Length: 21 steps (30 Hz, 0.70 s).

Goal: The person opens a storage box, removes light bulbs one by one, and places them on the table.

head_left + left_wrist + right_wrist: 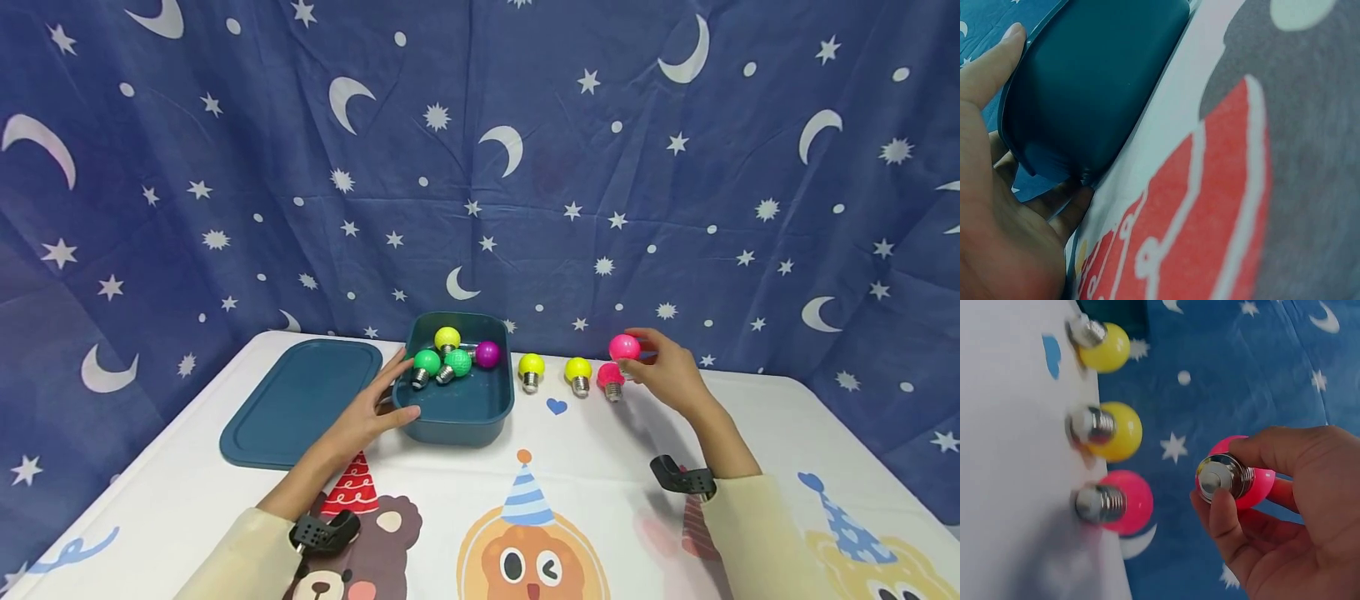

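Observation:
My right hand [663, 371] pinches a pink light bulb [624, 347] by its silver screw base, above the table. In the right wrist view the base of the held bulb [1257, 487] faces the camera. Just below stands another pink bulb [609, 375], with two yellow bulbs [578, 369] in a row to its left. My left hand [367, 417] rests against the left side of a dark teal box [457, 432], thumb at the front rim, fingers spread. Inside the box lie a yellow bulb [447, 337], two green bulbs [427, 361] and a purple bulb [487, 354].
A flat teal lid [300, 404] lies on the table left of the box. The white tablecloth [585, 483] has cartoon prints. Behind the table hangs a blue curtain [420, 275] with moons and stars, close to the back edge.

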Each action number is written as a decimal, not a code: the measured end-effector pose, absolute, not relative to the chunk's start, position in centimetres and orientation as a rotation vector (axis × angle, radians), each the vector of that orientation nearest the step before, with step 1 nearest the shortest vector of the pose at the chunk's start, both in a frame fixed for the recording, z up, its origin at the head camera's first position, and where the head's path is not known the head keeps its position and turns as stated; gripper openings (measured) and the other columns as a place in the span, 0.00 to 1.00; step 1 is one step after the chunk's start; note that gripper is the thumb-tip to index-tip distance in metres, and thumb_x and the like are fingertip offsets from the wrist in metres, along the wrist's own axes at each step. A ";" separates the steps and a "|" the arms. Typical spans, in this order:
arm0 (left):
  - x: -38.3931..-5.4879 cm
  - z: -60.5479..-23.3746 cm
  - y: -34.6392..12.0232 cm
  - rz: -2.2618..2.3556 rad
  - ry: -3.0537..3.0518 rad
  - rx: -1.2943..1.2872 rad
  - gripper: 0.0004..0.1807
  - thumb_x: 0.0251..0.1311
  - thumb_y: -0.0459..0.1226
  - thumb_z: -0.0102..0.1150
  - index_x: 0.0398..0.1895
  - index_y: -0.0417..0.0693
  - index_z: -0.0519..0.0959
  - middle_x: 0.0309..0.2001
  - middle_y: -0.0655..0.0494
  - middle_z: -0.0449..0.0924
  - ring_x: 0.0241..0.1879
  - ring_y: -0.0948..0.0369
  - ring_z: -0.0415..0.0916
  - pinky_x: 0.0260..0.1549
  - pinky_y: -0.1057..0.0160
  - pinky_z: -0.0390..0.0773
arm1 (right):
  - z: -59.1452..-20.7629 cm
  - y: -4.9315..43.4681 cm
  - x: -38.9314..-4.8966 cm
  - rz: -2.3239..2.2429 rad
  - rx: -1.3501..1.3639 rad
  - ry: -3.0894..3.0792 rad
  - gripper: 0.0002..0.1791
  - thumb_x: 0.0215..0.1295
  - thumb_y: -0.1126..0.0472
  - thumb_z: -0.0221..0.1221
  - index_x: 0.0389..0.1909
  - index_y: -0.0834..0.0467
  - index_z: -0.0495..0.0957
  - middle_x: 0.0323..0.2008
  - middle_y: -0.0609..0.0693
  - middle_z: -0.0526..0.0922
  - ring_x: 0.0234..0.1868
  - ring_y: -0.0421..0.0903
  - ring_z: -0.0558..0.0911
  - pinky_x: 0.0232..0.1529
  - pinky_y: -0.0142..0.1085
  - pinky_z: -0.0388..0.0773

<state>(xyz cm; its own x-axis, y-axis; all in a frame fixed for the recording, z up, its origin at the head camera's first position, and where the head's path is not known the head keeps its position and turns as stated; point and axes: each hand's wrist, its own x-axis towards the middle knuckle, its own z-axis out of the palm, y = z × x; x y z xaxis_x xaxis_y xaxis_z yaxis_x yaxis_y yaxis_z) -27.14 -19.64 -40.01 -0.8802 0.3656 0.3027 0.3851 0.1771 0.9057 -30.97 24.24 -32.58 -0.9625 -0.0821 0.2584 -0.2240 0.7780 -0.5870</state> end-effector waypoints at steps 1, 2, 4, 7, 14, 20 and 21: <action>-27.1 -40.0 -19.6 -1.856 -2.400 -0.764 0.41 0.62 0.38 0.61 0.75 0.45 0.52 0.76 0.55 0.34 0.71 0.39 0.44 0.63 0.39 0.56 | -32.8 24.7 -31.0 0.951 0.228 -2.751 0.33 0.62 0.58 0.62 0.66 0.62 0.64 0.54 0.66 0.75 0.46 0.60 0.80 0.38 0.46 0.81; -27.2 -40.0 -19.6 -1.855 -2.403 -0.761 0.41 0.62 0.38 0.61 0.75 0.45 0.52 0.76 0.55 0.34 0.71 0.39 0.44 0.63 0.39 0.56 | -32.9 25.1 -31.1 0.955 0.220 -2.748 0.33 0.62 0.58 0.62 0.66 0.63 0.64 0.54 0.67 0.74 0.47 0.61 0.80 0.38 0.46 0.81; -27.2 -40.1 -19.5 -1.858 -2.404 -0.758 0.41 0.62 0.38 0.61 0.75 0.45 0.52 0.76 0.55 0.34 0.71 0.40 0.45 0.63 0.40 0.56 | -33.4 25.8 -31.3 0.957 0.193 -2.745 0.32 0.62 0.58 0.62 0.65 0.64 0.64 0.54 0.68 0.74 0.48 0.62 0.79 0.40 0.47 0.81; -27.3 -40.1 -19.5 -1.866 -2.403 -0.750 0.41 0.62 0.38 0.61 0.75 0.45 0.52 0.76 0.56 0.34 0.71 0.40 0.45 0.63 0.40 0.56 | -34.1 26.5 -31.6 0.972 0.161 -2.739 0.32 0.63 0.59 0.61 0.65 0.65 0.64 0.54 0.69 0.74 0.49 0.63 0.78 0.42 0.48 0.80; -27.4 -40.1 -19.5 -1.862 -2.407 -0.755 0.41 0.63 0.37 0.61 0.75 0.44 0.52 0.76 0.54 0.34 0.71 0.39 0.44 0.63 0.40 0.56 | -35.9 27.6 -32.0 0.966 0.126 -2.725 0.31 0.62 0.60 0.61 0.63 0.68 0.66 0.50 0.70 0.76 0.47 0.63 0.78 0.44 0.49 0.77; -27.4 -40.1 -19.5 -1.861 -2.403 -0.745 0.40 0.62 0.37 0.60 0.75 0.45 0.52 0.76 0.54 0.34 0.71 0.39 0.44 0.63 0.39 0.54 | -37.2 28.1 -32.8 0.934 0.070 -2.784 0.31 0.62 0.60 0.60 0.63 0.68 0.66 0.51 0.70 0.75 0.45 0.61 0.79 0.44 0.49 0.77; -27.4 -40.2 -19.5 -1.859 -2.406 -0.743 0.41 0.62 0.37 0.60 0.75 0.46 0.52 0.76 0.55 0.34 0.71 0.39 0.44 0.63 0.39 0.54 | -37.3 28.1 -32.8 0.936 0.060 -2.794 0.31 0.62 0.60 0.60 0.63 0.68 0.65 0.51 0.71 0.74 0.43 0.60 0.79 0.43 0.47 0.78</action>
<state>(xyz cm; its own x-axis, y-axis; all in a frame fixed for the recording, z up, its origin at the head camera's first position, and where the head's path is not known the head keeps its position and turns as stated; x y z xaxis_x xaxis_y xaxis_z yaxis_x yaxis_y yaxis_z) -27.38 -19.48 -40.15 -0.8872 0.3580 0.2910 0.3720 0.1820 0.9102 -32.84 28.09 -37.33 -0.9804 0.0231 0.1956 -0.0994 0.7993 -0.5927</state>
